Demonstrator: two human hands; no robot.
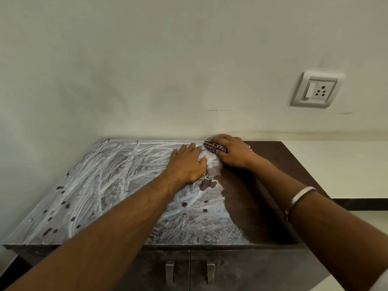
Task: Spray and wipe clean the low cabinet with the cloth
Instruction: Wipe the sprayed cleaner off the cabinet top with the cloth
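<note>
right hand (233, 150): fingers curled over checked cloth (214, 145), pressed at back edge of low cabinet (279, 164) top
left hand (186, 162): flat, fingers straight, holds nothing
done: right strip wiped dark
left: white foam (100, 181) covers most; est. one-quarter through

A white switch-and-socket plate (316, 90) sits on the pale wall (147, 59), far right; dark skirting (361, 203) at right.

No text, label, brand, number or sign can be read anywhere in the view. The wall socket plate (315, 90) at far right bears no readable marking, and the cabinet top (273, 156) carries none either.
</note>
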